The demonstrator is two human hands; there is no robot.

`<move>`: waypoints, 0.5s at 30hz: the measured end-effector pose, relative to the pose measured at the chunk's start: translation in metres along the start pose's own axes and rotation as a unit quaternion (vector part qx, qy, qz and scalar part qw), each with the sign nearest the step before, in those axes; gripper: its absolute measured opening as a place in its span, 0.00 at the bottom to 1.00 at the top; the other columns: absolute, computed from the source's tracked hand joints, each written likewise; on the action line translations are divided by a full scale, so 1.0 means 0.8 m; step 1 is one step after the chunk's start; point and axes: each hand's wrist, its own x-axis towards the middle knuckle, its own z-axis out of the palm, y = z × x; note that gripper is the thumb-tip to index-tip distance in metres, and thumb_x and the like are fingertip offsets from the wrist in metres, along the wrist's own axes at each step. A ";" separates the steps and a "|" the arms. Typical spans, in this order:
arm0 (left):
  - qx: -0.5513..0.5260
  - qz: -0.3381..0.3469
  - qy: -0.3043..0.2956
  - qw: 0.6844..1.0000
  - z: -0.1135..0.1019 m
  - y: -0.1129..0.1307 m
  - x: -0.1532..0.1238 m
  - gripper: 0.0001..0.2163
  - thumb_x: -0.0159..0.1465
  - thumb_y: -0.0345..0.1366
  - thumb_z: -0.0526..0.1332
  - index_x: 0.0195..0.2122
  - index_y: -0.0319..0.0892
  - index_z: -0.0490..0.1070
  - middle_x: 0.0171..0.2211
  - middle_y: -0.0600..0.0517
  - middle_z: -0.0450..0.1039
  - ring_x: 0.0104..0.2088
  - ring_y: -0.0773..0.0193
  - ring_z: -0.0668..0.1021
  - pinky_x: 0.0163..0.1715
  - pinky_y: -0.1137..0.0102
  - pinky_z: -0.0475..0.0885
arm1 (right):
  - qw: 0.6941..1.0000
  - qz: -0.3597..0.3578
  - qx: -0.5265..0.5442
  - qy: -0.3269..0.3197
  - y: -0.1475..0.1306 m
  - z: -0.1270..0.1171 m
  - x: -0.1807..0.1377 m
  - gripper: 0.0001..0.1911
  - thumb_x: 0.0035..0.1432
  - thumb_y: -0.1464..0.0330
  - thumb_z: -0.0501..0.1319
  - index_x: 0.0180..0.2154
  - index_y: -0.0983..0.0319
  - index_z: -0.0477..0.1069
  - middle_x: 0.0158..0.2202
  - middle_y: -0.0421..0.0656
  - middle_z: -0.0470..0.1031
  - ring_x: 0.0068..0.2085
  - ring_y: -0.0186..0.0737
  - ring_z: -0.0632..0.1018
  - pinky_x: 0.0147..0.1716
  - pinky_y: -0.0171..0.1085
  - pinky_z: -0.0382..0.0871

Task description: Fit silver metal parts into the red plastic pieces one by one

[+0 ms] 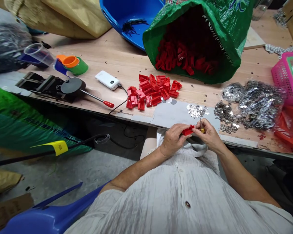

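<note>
Between the fingers of my left hand (pixel 174 139) is a red plastic housing (pixel 188 130), held just off the table's front edge. My right hand (pixel 211 138) grips a small screwdriver-like tool with a yellow handle (pixel 202 130), its thin metal shaft pointing up; the fingertips of this hand also touch the housing's right end. Beyond my hands, a loose spread of small silvery metal pieces (pixel 197 110) lies on a grey sheet (pixel 172 113). Up and to the left sits a pile of similar red housings (pixel 151 90).
A green sack (pixel 234 65) full of red parts lies open behind the pile. Bagged metal pieces (pixel 260 100) and a pink basket (pixel 278 73) stand to the right. On the left are a lever press (pixel 73 86), a white power bank (pixel 107 80) and a blue basin (pixel 112 21).
</note>
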 end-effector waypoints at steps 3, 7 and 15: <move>-0.002 -0.003 0.000 1.000 -0.002 0.000 -0.001 0.12 0.64 0.41 0.65 0.46 0.44 0.76 0.43 0.45 0.80 0.45 0.56 0.81 0.47 0.60 0.74 | 0.999 0.031 0.017 -0.025 -0.008 0.002 -0.001 0.16 0.56 0.56 0.66 0.36 0.57 0.63 0.33 0.36 0.67 0.29 0.32 0.67 0.29 0.34 0.64; -0.016 -0.017 -0.005 1.000 -0.004 0.002 -0.004 0.11 0.63 0.42 0.66 0.44 0.45 0.76 0.42 0.46 0.81 0.44 0.56 0.81 0.46 0.61 0.74 | 0.996 0.067 0.037 -0.050 -0.017 0.002 -0.005 0.19 0.54 0.54 0.66 0.38 0.58 0.64 0.30 0.35 0.67 0.25 0.30 0.65 0.25 0.32 0.61; -0.057 0.034 0.007 0.998 -0.005 -0.002 -0.005 0.12 0.62 0.42 0.68 0.43 0.43 0.77 0.39 0.47 0.81 0.40 0.59 0.82 0.44 0.65 0.75 | 0.973 0.135 0.153 -0.111 -0.010 -0.004 -0.013 0.22 0.53 0.56 0.69 0.42 0.57 0.63 0.26 0.31 0.60 0.21 0.26 0.56 0.19 0.31 0.47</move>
